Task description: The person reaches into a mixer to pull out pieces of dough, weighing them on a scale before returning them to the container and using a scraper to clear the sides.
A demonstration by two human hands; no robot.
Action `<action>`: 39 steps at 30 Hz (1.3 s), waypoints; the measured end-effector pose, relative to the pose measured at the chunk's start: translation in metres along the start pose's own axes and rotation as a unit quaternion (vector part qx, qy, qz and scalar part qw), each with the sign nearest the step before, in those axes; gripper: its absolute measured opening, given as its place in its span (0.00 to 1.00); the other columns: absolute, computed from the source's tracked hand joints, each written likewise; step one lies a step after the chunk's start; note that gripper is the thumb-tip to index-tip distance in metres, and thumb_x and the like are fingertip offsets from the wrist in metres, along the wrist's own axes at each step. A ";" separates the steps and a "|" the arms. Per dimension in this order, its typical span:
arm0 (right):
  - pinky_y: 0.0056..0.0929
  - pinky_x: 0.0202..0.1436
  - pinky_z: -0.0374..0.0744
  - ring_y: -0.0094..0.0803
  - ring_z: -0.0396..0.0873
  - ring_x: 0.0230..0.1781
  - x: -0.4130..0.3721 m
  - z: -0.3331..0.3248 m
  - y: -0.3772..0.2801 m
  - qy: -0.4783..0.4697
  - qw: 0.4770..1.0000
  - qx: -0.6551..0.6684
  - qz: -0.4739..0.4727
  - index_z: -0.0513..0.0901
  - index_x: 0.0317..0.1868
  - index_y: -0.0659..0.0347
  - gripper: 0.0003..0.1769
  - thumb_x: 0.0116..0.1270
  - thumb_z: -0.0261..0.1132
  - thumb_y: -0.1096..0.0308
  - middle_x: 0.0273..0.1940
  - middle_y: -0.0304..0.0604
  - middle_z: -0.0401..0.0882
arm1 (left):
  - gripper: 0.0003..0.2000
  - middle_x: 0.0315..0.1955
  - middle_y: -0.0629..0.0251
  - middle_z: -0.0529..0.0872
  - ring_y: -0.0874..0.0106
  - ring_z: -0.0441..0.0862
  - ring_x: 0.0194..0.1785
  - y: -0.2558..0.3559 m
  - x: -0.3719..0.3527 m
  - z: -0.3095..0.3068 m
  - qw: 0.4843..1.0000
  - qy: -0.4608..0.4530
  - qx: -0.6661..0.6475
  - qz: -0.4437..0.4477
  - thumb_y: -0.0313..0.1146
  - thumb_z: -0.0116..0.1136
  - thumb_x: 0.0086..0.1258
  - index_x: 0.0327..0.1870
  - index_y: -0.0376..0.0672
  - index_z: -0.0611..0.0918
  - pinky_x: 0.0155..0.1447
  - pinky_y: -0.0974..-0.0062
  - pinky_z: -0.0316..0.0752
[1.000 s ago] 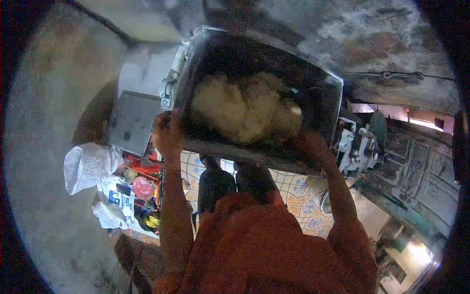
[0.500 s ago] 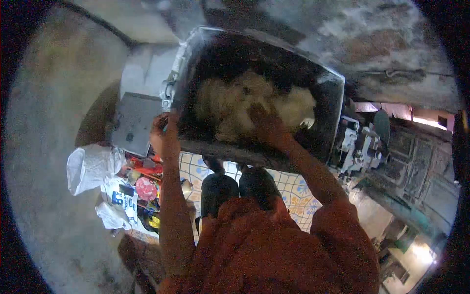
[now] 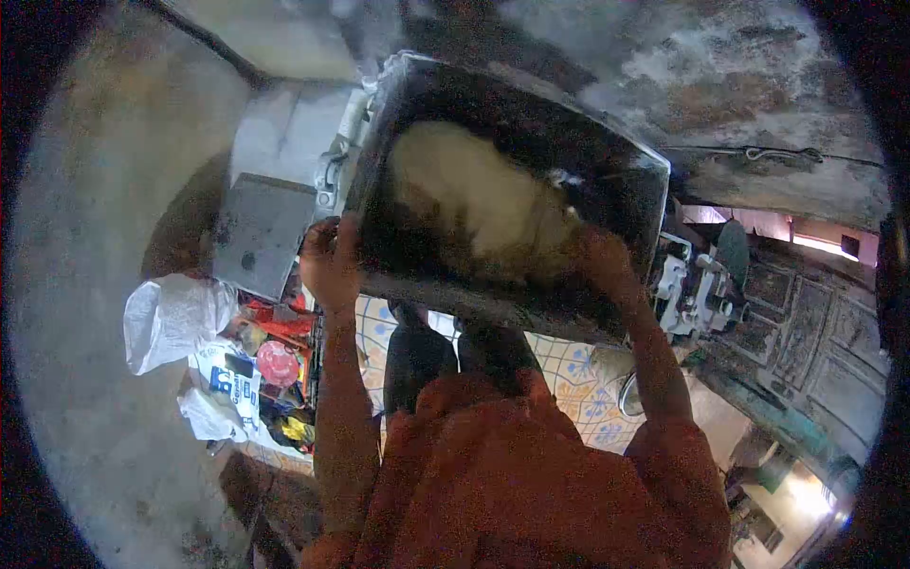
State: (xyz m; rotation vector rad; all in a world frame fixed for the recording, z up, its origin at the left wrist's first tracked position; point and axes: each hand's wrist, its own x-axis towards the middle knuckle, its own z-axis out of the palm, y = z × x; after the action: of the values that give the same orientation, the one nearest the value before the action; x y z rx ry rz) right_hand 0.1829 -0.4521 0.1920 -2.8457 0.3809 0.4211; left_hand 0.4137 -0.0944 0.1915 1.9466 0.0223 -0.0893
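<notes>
A large dark metal bin holds a pale, powdery or fluffy mass. At the bin's left front corner is my left hand, its fingers curled at the rim near a white latch or fitting. What those fingers hold is too dark to make out. Inside the bin, on the right, my right hand reaches down at the mass's right end; its fingers are dark and blurred.
A grey panel leans at the left. Below it lie a white sack, a printed bag and a pink round item. Metal machinery stands at the right, above patterned floor tiles.
My right hand has moved right, from the middle of the mass to its right end. The mass looks smoother and differently shaped. My left hand stays at the corner.
</notes>
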 end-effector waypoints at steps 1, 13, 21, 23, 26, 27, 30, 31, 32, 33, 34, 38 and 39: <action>0.50 0.56 0.76 0.50 0.78 0.52 0.007 -0.009 -0.023 0.007 0.999 0.021 0.024 0.73 0.60 0.59 0.24 0.68 0.59 0.55 0.57 0.54 0.75 | 0.15 0.31 0.62 0.86 0.73 0.80 0.35 0.011 -0.001 -0.003 0.999 -0.002 0.044 0.002 0.41 0.68 0.63 0.38 0.37 0.83 0.43 0.72 0.74; 0.59 0.70 0.59 0.47 0.62 0.69 0.045 0.014 -0.032 0.049 0.974 -0.172 -0.137 0.68 0.67 0.58 0.28 0.67 0.58 0.59 0.65 0.51 0.67 | 0.16 0.34 0.61 0.87 0.67 0.83 0.36 0.005 0.002 -0.006 0.996 0.003 0.090 0.020 0.44 0.66 0.63 0.39 0.38 0.85 0.46 0.68 0.75; 0.46 0.58 0.75 0.46 0.78 0.54 0.002 -0.035 0.014 -0.044 0.997 -0.068 0.005 0.81 0.51 0.58 0.19 0.62 0.64 0.60 0.48 0.48 0.81 | 0.13 0.32 0.62 0.87 0.73 0.81 0.35 0.023 -0.005 -0.002 0.996 0.017 0.082 0.030 0.38 0.68 0.63 0.38 0.36 0.84 0.44 0.73 0.75; 0.45 0.57 0.76 0.47 0.78 0.54 -0.006 -0.025 0.005 -0.047 0.998 -0.032 0.008 0.81 0.52 0.58 0.19 0.63 0.64 0.60 0.50 0.50 0.81 | 0.13 0.32 0.61 0.86 0.72 0.82 0.35 0.020 -0.003 0.000 1.000 0.008 0.029 0.004 0.38 0.67 0.63 0.38 0.36 0.83 0.45 0.73 0.75; 0.45 0.61 0.73 0.49 0.74 0.59 0.002 -0.008 -0.036 0.005 0.998 0.010 -0.055 0.77 0.58 0.57 0.23 0.65 0.64 0.57 0.57 0.53 0.76 | 0.14 0.32 0.59 0.86 0.71 0.82 0.36 0.011 -0.001 -0.002 0.999 0.010 0.037 0.003 0.40 0.66 0.64 0.39 0.37 0.84 0.45 0.72 0.75; 0.46 0.64 0.70 0.49 0.71 0.62 0.010 0.002 -0.049 0.017 0.997 0.024 -0.078 0.75 0.60 0.57 0.25 0.66 0.63 0.56 0.60 0.53 0.73 | 0.14 0.32 0.58 0.86 0.70 0.83 0.36 0.028 -0.002 -0.004 0.999 0.004 0.053 -0.009 0.41 0.66 0.64 0.39 0.37 0.84 0.45 0.71 0.75; 0.52 0.70 0.62 0.51 0.62 0.69 0.036 0.044 -0.072 0.021 0.989 0.070 -0.125 0.69 0.67 0.56 0.32 0.67 0.61 0.51 0.67 0.53 0.66 | 0.15 0.32 0.58 0.86 0.70 0.83 0.36 0.007 0.005 -0.007 0.995 0.003 0.096 0.035 0.42 0.66 0.63 0.39 0.38 0.84 0.45 0.71 0.75; 0.53 0.71 0.60 0.51 0.61 0.70 0.041 0.056 -0.079 -0.004 0.990 0.024 -0.136 0.67 0.68 0.57 0.33 0.67 0.60 0.50 0.68 0.53 0.65 | 0.15 0.32 0.58 0.86 0.70 0.83 0.36 -0.009 0.009 -0.007 0.992 0.003 0.108 0.064 0.42 0.66 0.63 0.39 0.38 0.84 0.45 0.71 0.75; 0.55 0.71 0.59 0.52 0.60 0.71 0.044 0.060 -0.089 -0.030 0.989 -0.021 -0.145 0.66 0.69 0.58 0.34 0.68 0.60 0.49 0.69 0.53 0.64 | 0.15 0.32 0.59 0.87 0.70 0.83 0.36 -0.010 0.008 -0.005 0.993 0.009 0.106 0.052 0.42 0.67 0.63 0.39 0.38 0.84 0.45 0.71 0.75; 0.56 0.71 0.57 0.52 0.58 0.72 0.043 0.059 -0.094 -0.039 0.987 -0.056 -0.145 0.66 0.69 0.59 0.35 0.68 0.59 0.49 0.69 0.52 0.63 | 0.15 0.32 0.60 0.87 0.71 0.82 0.36 -0.010 0.007 -0.004 0.994 0.016 0.104 0.040 0.42 0.67 0.63 0.38 0.38 0.84 0.45 0.71 0.75; 0.58 0.72 0.56 0.51 0.57 0.72 0.042 0.057 -0.100 -0.048 0.984 -0.091 -0.144 0.65 0.69 0.59 0.35 0.68 0.59 0.48 0.70 0.52 0.62 | 0.15 0.32 0.60 0.87 0.72 0.82 0.37 -0.009 0.007 -0.005 0.994 0.024 0.101 0.028 0.42 0.67 0.63 0.38 0.38 0.84 0.45 0.72 0.75; 0.56 0.69 0.61 0.48 0.62 0.70 0.033 0.042 -0.071 0.073 0.967 -0.179 -0.168 0.71 0.65 0.60 0.31 0.67 0.58 0.50 0.67 0.51 0.67 | 0.15 0.32 0.63 0.86 0.74 0.81 0.37 0.025 -0.002 -0.007 0.998 0.000 0.059 -0.018 0.43 0.68 0.63 0.37 0.38 0.84 0.45 0.73 0.74; 0.53 0.67 0.65 0.47 0.66 0.68 0.030 0.047 -0.050 0.124 0.954 -0.201 -0.183 0.74 0.62 0.59 0.29 0.66 0.59 0.51 0.65 0.52 0.70 | 0.16 0.32 0.64 0.86 0.75 0.81 0.37 0.021 -0.003 -0.005 1.000 0.003 0.028 -0.005 0.44 0.68 0.62 0.37 0.38 0.84 0.45 0.74 0.74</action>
State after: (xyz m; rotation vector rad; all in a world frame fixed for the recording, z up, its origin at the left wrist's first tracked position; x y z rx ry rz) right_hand 0.2137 -0.3995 0.1484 -3.2766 -0.2227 0.0697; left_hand 0.4125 -0.0979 0.2130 2.0019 0.0338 -0.0910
